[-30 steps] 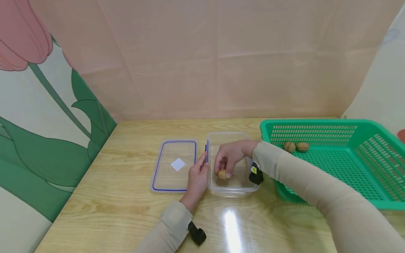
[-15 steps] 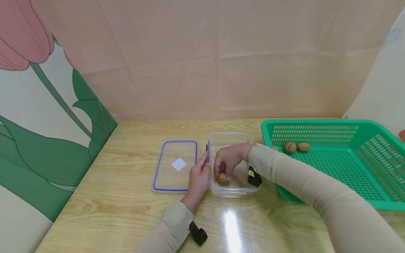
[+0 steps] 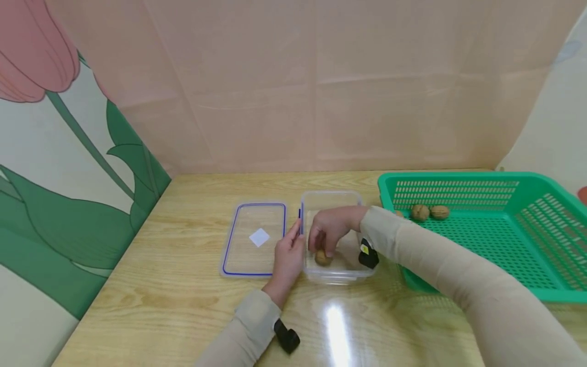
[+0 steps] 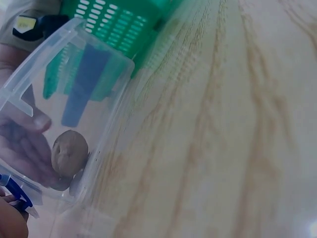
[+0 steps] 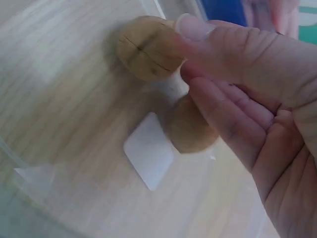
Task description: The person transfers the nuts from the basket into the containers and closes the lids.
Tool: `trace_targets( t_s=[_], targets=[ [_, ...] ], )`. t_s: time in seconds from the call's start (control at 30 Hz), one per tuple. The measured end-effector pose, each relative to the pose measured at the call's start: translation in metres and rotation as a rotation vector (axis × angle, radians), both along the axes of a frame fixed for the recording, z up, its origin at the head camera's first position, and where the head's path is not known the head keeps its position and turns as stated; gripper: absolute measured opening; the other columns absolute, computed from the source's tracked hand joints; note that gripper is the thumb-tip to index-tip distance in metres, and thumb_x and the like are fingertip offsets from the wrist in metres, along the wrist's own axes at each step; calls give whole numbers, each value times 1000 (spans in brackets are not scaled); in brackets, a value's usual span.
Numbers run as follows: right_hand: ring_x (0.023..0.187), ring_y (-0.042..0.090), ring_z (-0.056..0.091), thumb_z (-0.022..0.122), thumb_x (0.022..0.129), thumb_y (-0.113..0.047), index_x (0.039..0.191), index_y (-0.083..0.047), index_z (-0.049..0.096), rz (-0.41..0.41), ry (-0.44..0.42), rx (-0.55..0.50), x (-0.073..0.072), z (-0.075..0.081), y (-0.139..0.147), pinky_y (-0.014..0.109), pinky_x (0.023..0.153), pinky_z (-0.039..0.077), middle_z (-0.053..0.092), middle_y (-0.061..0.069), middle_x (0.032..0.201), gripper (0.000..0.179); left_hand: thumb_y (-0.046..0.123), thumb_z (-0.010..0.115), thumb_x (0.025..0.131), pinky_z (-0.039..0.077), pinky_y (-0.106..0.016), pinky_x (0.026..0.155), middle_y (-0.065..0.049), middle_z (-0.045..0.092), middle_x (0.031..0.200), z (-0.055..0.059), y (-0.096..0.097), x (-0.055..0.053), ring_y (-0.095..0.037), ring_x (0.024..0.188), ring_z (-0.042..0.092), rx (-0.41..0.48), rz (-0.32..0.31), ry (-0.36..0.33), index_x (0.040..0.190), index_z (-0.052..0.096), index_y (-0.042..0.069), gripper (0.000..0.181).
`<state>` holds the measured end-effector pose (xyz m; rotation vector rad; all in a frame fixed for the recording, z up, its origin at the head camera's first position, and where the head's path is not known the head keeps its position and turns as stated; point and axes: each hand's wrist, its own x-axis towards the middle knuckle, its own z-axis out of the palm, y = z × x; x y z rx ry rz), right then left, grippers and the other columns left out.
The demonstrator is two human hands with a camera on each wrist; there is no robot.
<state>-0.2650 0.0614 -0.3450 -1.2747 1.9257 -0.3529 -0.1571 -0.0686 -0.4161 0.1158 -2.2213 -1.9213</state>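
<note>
A walnut (image 3: 323, 258) lies at the near left of the clear plastic container (image 3: 340, 275). My right hand (image 3: 332, 229) reaches down into the container, fingers loosely bent just beyond that walnut. In the right wrist view its thumb tip overlaps the upper walnut (image 5: 149, 48), and a second walnut (image 5: 192, 126) sits below the fingers. Through the container wall, the left wrist view shows the thumb apart from the front walnut (image 4: 69, 153). With fingers extended, my left hand (image 3: 289, 257) rests along the container's left side, by a blue latch (image 4: 17, 191).
Left of the container lies a clear lid (image 3: 243, 255) with a blue seal and a white diamond label (image 3: 259, 237). A green perforated basket (image 3: 468, 244) stands at right, with walnuts (image 3: 420, 213) near its far left corner. Behind the table hangs a pinkish sheet (image 3: 321, 92).
My right fingers have drawn back from the walnut and let it go, so more of it shows in the container. The left hand has stayed at the container's side.
</note>
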Motion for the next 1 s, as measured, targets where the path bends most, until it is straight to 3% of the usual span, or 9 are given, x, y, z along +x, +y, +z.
trace_targets(
  t_s=[0.33,0.8,1.0],
  targets=[
    [100,25,63,72,74,-3,109,-3,68,-84,173,-190,-1,24,27,30,89,53,68,10,109,35,6,47,94,31,-39,109,-10,43,140,0,0,1,-26,131,38,-6,-7,17,136,44,3,42],
    [109,29,59,70,80,-7,116,2,63,-272,147,-379,-4,54,78,37,91,52,62,18,119,38,7,47,94,30,-38,110,-11,42,141,2,1,4,-27,132,37,7,-6,42,136,44,2,42],
    [111,28,58,70,81,-12,118,2,61,-395,140,-420,-4,57,105,30,91,52,58,20,123,40,7,48,94,31,-38,110,-11,43,140,2,1,4,-27,131,37,18,6,32,135,45,3,42]
  ],
)
